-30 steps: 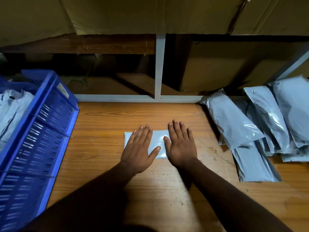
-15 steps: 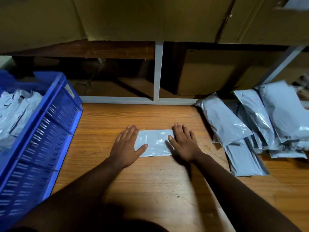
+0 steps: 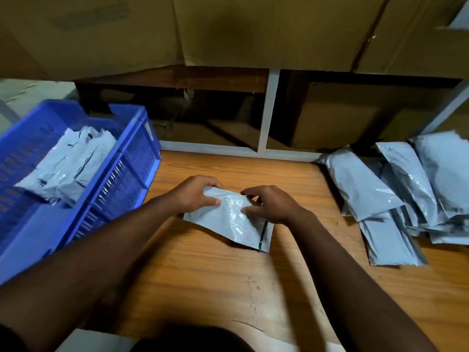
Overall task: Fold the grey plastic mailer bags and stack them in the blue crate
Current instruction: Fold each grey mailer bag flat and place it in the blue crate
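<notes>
A folded grey mailer bag (image 3: 229,221) is lifted off the wooden table (image 3: 228,288) at the centre, tilted with its dark seal strip at the lower right. My left hand (image 3: 194,194) grips its upper left edge, thumb on top. My right hand (image 3: 270,203) pinches its upper right edge with curled fingers. The blue crate (image 3: 127,174) stands at the left and holds several folded grey bags (image 3: 67,163). A pile of unfolded grey mailer bags (image 3: 396,196) lies at the right.
A white metal shelf frame (image 3: 265,118) runs along the table's back edge, with dark shelf space behind. Large cardboard boxes (image 3: 253,31) overhang above. Something white (image 3: 91,341) shows at the bottom edge.
Both hands went from pressing flat on the folded bag to gripping its top edge and lifting it off the table. The view has swung left, showing more of the crate.
</notes>
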